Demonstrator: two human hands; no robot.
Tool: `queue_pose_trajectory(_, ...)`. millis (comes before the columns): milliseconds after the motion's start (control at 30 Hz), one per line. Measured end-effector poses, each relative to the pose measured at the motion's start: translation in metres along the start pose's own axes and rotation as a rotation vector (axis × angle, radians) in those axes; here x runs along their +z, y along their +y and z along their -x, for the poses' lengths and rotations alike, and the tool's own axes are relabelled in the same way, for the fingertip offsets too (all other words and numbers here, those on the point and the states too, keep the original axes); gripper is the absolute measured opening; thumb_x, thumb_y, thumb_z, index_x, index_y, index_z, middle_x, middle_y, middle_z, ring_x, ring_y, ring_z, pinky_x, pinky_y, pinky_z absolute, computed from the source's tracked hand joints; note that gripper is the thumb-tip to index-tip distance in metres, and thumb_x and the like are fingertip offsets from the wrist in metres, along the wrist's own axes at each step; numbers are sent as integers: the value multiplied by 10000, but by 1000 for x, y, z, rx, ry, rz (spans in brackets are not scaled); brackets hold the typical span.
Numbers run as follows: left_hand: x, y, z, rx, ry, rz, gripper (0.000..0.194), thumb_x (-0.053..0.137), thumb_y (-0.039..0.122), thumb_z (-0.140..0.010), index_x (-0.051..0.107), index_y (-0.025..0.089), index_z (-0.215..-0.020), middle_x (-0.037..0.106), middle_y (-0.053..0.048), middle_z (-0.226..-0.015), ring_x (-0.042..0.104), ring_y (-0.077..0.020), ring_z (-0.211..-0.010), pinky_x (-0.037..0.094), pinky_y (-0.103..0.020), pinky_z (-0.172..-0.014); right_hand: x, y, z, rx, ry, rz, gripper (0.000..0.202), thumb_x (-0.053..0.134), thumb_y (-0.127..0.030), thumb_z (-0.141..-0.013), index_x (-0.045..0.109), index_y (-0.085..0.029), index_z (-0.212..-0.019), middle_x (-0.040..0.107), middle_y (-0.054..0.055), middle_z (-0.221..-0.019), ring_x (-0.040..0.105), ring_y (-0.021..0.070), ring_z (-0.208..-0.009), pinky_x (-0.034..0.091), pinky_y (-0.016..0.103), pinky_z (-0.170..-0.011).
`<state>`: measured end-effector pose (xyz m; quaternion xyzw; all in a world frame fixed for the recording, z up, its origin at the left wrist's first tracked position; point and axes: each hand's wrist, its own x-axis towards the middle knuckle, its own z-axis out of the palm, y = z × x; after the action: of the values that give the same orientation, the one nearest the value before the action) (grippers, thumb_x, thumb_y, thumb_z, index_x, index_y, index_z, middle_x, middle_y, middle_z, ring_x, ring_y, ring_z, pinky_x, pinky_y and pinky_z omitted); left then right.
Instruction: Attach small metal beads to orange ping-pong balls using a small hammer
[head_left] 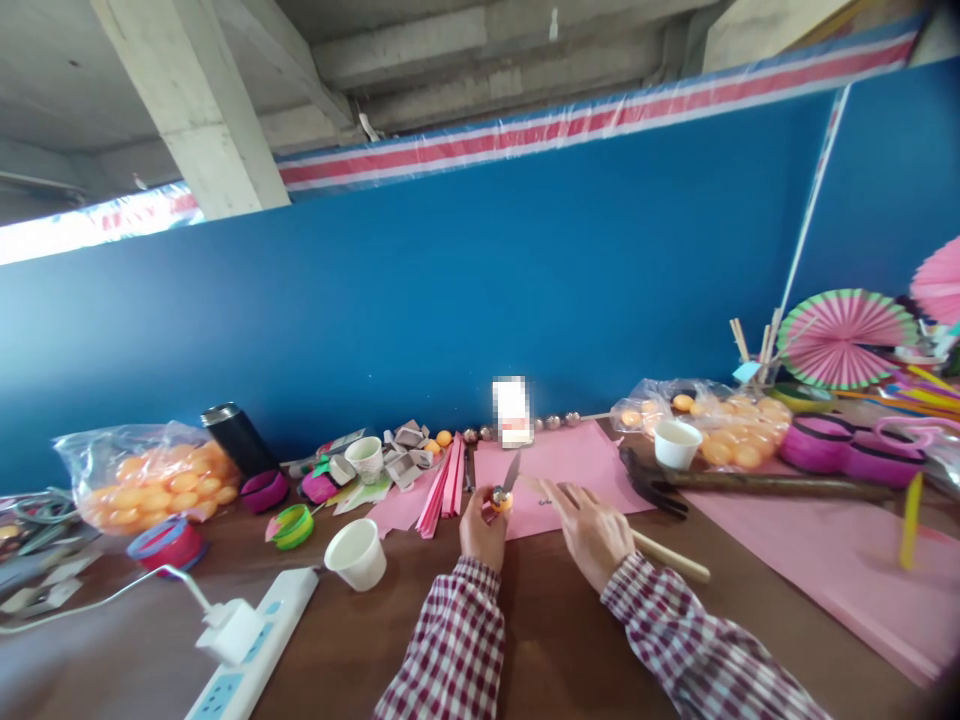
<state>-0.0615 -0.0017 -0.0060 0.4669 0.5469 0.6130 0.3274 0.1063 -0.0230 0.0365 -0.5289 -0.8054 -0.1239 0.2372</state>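
My left hand [484,535] is closed around a small ball [501,498], which looks shiny silver on top and orange lower down. Just past it a pointed metal blade [513,470] sticks up over the pink paper [585,460]; whether it touches the ball I cannot tell. My right hand [596,532] lies palm down over that paper with its fingers stretched out towards the left hand. A pale wooden stick [671,556] reaches out from beside the right wrist. Several silver balls [555,422] stand in a row at the paper's back edge, beside a blurred-out white object [511,410].
Bags of orange balls stand left [172,490] and right [746,430]. Paper cups [355,553], a power strip [262,640], a black bottle [238,440] and pink strips [446,480] are at left. A hammer [750,484], another cup [677,443] and pink sheets [840,560] lie right. A blue partition [480,270] rises behind.
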Motion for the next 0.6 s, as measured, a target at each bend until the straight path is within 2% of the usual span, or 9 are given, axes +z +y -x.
queue_pose_trajectory(100,0,3,1,-4,4,2,362,596,96,-557,566,139,-916,615,-75,-880,590,-127,-666,475,-242,-613,1,-1,1,17,27,0,482,302,-152,-823,256,-277,-1286,554,49,-1047,515,149,-838,406,225,-638)
queue_pose_trajectory(233,1,3,1,-3,-17,18,364,609,109,-552,565,138,-913,621,-76,-871,595,-131,-676,475,-239,-616,2,-1,-2,-15,-32,-19,486,325,-146,-808,280,-301,-1267,554,32,-1036,522,144,-833,388,199,-550)
queue_pose_trajectory(333,1,0,0,11,-14,-32,373,627,149,-554,567,147,-923,618,-71,-888,590,-134,-701,475,-238,-623,0,9,-8,120,-39,-33,440,318,-174,-819,318,-307,-1239,535,32,-1046,535,128,-771,371,197,-516)
queue_pose_trajectory(433,0,-1,0,50,-15,-90,386,634,201,-570,562,150,-946,613,-71,-904,589,-129,-667,480,-247,-615,-2,28,-15,277,-77,-50,349,368,-235,-813,423,-286,-1153,509,36,-1031,534,99,-649,352,203,-500)
queue_pose_trajectory(600,0,0,4,124,-56,-115,391,621,264,-609,549,154,-978,607,-74,-907,596,-139,-684,492,-249,-615,2,50,-20,396,-206,56,279,375,-232,-814,507,-241,-1059,529,62,-886,531,132,-630,314,246,-532)
